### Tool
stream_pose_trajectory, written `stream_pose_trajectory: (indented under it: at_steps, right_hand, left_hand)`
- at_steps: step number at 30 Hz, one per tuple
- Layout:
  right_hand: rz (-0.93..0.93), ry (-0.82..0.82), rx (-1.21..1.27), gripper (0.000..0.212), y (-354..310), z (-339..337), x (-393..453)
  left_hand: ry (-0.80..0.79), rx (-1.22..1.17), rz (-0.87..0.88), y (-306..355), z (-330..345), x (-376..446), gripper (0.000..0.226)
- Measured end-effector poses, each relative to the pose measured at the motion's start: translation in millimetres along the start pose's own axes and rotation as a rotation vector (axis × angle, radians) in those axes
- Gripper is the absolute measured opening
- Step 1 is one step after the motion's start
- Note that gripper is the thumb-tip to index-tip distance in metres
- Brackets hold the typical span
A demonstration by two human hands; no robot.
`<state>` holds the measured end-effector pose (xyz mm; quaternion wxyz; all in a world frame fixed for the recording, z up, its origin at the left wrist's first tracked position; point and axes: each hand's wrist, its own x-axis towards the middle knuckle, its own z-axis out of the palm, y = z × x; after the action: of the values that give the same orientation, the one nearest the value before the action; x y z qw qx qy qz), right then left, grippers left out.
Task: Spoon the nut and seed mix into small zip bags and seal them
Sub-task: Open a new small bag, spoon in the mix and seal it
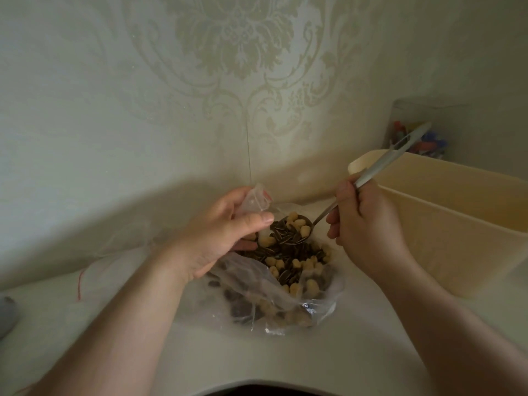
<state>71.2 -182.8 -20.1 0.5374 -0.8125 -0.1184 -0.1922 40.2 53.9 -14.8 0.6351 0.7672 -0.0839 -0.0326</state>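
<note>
Loaded spoon point(294, 228) beside left-hand fingers point(257, 220) (pinching small bag point(254, 202)).

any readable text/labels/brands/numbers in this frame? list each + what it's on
None readable.
Small zip bag in the left hand: no print visible.
Spoon in the right hand: no marking legible.
Cream bin: plain.
Clear jar behind the bin: coloured contents, too blurred to read.

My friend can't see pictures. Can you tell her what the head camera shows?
A person's right hand holds a spoon heaped with striped seeds and pale nuts beside a small zip bag pinched in the left hand. Below lies a big clear bag of the mix on a white table, next to a cream plastic bin.
</note>
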Motion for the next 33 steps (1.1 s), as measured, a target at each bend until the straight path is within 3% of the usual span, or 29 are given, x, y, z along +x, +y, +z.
stream_pose_trajectory:
  at_steps: [4,7,19,22,27,33]
  right_hand:
    - [-0.044,0.032,-0.004,0.021,-11,-7,1]
    - [-0.065,0.066,-0.011,0.022,-18,-11,2]
    - [-0.198,0.163,-0.117,0.025,-70,-35,19]
    - [-0.209,0.145,-0.157,0.025,-77,-31,17]
    - [-0.246,0.109,-0.19,0.024,-86,-25,10]
    - [-0.354,0.022,-0.292,0.02,-97,-23,5]
  left_hand:
    - [0.109,0.049,0.062,-4,4,3,0.078]
    - [0.157,0.107,0.086,-10,6,8,0.073]
    - [0.148,0.184,0.029,-12,19,10,0.061]
    - [0.134,0.224,0.008,-10,22,7,0.067]
    - [0.13,0.263,0.021,-3,26,-2,0.044]
    - [0.184,0.424,0.091,0,32,-7,0.07]
